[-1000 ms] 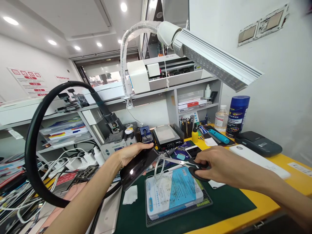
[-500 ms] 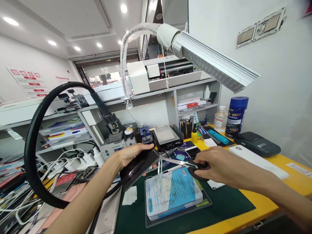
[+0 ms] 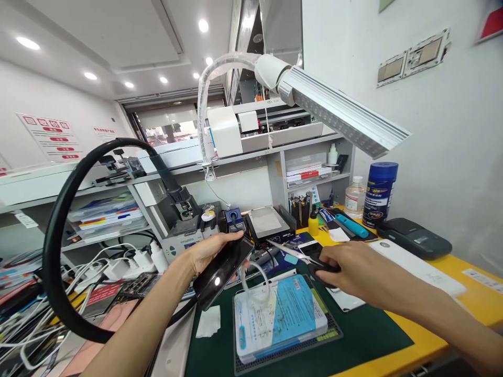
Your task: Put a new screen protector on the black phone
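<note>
My left hand (image 3: 206,255) grips a dark, glossy smartphone (image 3: 226,272), tilted, with the thumb along its top edge and fingertips underneath. From the phone's right side a thin whitish strip (image 3: 268,276) curls down in a loop over the box below; its exact attachment is unclear. My right hand (image 3: 349,257) is closed round the black handles of scissors (image 3: 295,253). Their blades point left toward the phone, nearly together and apart from the strip. Beneath both hands a blue and white plastic box (image 3: 285,317) lies on a dark perforated pad (image 3: 334,335).
A green mat (image 3: 377,327) covers part of the yellow bench (image 3: 424,332). A folded white tissue (image 3: 208,321) lies left of the box. Behind are a hot plate (image 3: 267,222) and a yellow bottle (image 3: 313,224); a blue spray can (image 3: 380,193) stands right. A black hose (image 3: 53,230) arcs at left.
The scissors have moved away from the phone's edge and the strip, and their blades have come closer together. The strip, hanging down before, now curls in a loop. The phone has tilted slightly.
</note>
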### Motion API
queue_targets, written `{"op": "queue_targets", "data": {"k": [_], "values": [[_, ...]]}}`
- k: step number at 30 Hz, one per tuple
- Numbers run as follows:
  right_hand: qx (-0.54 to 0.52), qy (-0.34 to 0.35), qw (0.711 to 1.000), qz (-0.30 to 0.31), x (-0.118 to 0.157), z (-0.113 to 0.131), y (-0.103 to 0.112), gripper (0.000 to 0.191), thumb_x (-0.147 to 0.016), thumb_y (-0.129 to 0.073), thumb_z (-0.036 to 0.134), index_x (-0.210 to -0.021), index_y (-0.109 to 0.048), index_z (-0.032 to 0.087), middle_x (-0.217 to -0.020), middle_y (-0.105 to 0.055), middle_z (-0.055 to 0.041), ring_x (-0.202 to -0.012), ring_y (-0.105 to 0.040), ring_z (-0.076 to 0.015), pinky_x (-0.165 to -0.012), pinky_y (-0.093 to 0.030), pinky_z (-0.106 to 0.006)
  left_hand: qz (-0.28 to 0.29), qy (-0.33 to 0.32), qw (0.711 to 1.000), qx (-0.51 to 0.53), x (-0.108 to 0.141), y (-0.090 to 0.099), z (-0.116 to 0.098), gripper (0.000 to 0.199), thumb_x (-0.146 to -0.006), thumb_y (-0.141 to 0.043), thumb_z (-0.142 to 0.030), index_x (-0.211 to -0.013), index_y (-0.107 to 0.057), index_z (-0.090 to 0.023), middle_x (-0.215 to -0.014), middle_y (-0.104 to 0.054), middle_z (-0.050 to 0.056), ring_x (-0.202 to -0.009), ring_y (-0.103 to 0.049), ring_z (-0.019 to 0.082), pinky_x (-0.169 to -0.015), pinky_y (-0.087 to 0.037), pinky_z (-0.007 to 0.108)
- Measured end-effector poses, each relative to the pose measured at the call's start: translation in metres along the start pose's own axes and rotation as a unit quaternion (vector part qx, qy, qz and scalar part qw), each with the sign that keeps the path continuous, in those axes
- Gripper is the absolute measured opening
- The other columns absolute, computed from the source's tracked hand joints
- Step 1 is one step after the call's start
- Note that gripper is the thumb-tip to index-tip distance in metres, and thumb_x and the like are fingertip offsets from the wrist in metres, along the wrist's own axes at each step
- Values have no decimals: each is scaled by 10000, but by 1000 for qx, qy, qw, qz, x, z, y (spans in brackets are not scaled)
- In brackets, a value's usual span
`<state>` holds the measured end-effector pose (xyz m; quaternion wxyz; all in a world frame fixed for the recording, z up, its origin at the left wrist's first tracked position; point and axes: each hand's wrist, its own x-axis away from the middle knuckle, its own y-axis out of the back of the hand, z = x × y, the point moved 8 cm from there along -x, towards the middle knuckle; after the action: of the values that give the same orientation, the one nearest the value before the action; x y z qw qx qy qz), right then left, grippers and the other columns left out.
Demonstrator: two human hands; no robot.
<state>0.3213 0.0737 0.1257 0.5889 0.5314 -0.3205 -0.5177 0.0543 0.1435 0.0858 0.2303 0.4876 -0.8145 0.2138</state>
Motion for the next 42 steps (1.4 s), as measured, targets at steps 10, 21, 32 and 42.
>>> {"op": "queue_targets", "data": {"k": [10, 21, 32, 42], "values": [[-8, -124, 992, 20, 25, -39, -76, 187, -840, -652, 235, -716, -512, 224, -693, -695, -96, -685, -680, -318, -536, -277, -304, -145, -134, 967, 163, 29, 32, 38, 339, -919, -612, -523, -920, -602, -184, -698, -719, 60, -488, -682, 206, -454, -548, 285], [-43, -130, 989, 49, 19, -30, -88, 118, -865, -629, 271, -773, -641, 198, -786, -742, -101, -733, -697, -294, -565, -363, -303, -177, -182, 930, 266, 30, 8, 92, 409, -880, -683, -546, -1058, -673, -178, -867, -765, 73, -738, -750, 243, -648, -611, 318], [-182, -95, 979, -8, 39, 17, -64, 299, -925, -610, 480, -971, -792, 247, -820, -766, -79, -661, -649, -257, -599, -451, -340, -177, -275, 925, 194, 46, -3, 93, 543, -830, -654, -683, -929, -720, -153, -755, -736, 74, -654, -694, 251, -638, -581, 373], [-606, -38, 794, -28, -4, 162, -85, 348, -840, -756, 507, -996, -732, 197, -920, -715, -41, -815, -633, -206, -742, -526, -296, -306, -396, 863, 71, 73, -6, 97, 548, -854, -611, -701, -917, -693, -163, -893, -719, 55, -784, -591, 198, -700, -481, 258]]}}
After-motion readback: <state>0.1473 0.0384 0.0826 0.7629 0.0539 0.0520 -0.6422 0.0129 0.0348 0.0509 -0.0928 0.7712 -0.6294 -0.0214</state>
